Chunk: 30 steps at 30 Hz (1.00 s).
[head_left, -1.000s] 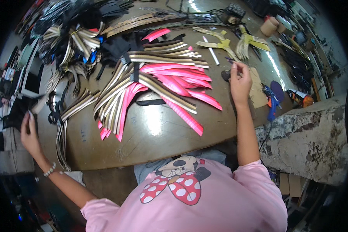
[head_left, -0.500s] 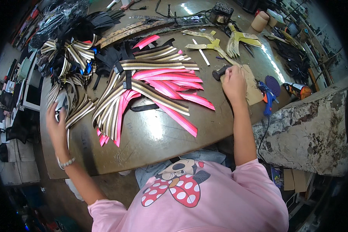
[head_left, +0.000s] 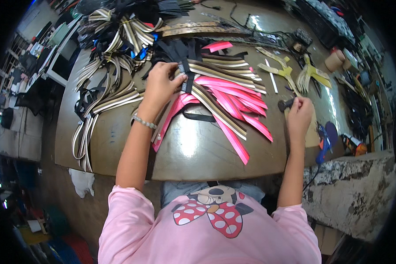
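Observation:
My left hand (head_left: 160,86) is over the middle pile, its thumb and fingers closed at the end of a brown, cream and black striped strap (head_left: 222,112), beside a black webbing tab (head_left: 188,83). Pink straps (head_left: 233,102) fan out to the right beneath the striped ones. Farther right, my right hand (head_left: 301,115) is closed around a small dark hammer (head_left: 286,104), whose head shows left of the fingers. The handle is mostly hidden in the hand. Under that hammer lies a tan board (head_left: 311,134).
Looped striped straps (head_left: 90,136) lie at the table's left, with more bundles behind. Yellowish Y-shaped pieces (head_left: 280,70) and a white stick (head_left: 272,77) are at the back right. A blue glue gun (head_left: 324,143) with a cord sits near the right edge, beside a rough wall (head_left: 347,189).
My left hand has moved right, from the striped bundle at the left to the middle pile. My right hand still holds the hammer. The view has shifted, so the table sits farther right.

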### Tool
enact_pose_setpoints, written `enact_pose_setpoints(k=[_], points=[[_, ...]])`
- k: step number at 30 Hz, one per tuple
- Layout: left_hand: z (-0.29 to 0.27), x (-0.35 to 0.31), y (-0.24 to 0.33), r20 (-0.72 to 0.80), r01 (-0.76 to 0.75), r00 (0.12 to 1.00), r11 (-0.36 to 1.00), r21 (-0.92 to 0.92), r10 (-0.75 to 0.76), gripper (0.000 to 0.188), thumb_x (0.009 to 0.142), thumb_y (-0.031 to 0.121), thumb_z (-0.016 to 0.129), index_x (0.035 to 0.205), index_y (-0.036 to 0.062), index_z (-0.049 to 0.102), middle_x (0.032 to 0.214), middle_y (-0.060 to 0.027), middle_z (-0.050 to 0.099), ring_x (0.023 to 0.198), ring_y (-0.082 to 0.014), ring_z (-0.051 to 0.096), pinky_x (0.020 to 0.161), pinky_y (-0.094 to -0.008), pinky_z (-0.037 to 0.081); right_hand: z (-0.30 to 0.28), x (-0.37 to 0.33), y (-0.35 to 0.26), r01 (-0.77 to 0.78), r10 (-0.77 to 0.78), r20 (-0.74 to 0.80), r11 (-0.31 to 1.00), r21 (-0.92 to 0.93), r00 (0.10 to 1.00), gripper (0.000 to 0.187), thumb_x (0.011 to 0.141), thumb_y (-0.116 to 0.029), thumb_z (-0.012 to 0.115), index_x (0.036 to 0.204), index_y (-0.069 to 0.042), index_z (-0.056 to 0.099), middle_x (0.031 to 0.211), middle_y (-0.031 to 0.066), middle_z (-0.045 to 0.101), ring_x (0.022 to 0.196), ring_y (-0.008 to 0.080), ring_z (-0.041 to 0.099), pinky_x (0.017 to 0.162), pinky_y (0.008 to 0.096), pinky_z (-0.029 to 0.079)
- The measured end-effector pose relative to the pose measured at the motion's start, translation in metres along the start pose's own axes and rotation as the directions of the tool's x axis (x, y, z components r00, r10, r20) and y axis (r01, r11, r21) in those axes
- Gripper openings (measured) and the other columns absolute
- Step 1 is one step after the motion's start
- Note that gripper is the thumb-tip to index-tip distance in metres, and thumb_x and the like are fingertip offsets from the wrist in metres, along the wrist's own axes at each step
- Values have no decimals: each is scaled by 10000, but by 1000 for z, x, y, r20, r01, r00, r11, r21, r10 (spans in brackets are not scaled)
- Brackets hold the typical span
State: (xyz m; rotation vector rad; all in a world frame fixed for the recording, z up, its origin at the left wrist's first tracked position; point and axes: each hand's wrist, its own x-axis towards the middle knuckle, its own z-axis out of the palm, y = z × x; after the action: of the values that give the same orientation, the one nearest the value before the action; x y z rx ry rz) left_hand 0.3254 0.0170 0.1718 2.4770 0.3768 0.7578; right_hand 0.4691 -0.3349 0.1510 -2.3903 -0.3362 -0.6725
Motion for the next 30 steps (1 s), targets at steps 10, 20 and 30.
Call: enact_pose_setpoints(k=[10, 20, 30], points=[[2, -10, 4, -28, 63, 997, 976, -210, -70, 302, 799, 186, 754, 1010, -16, 677, 888, -119, 643, 752, -201, 610, 696, -308, 494, 103, 12, -172, -368, -416, 599, 512, 776, 684, 217, 917, -182, 638, 979, 21, 594, 874, 51, 634, 792, 97, 591, 731, 251, 501], [9, -10, 5, -260, -24, 966, 989, -149, -15, 104, 840, 85, 695, 910, 11, 715, 803, -79, 650, 612, -138, 571, 582, -266, 460, 132, -2, -181, -316, -352, 587, 587, 745, 730, 184, 804, -122, 701, 849, 46, 640, 789, 101, 677, 711, 116, 653, 666, 260, 539], [17, -9, -7, -297, -102, 951, 994, -37, 87, 140, 903, 124, 624, 899, -14, 648, 835, -104, 615, 657, -210, 578, 604, -322, 467, 133, -7, -187, -233, -355, 527, 613, 755, 772, 170, 794, -133, 709, 814, 20, 638, 789, 99, 657, 682, 126, 644, 655, 263, 534]])
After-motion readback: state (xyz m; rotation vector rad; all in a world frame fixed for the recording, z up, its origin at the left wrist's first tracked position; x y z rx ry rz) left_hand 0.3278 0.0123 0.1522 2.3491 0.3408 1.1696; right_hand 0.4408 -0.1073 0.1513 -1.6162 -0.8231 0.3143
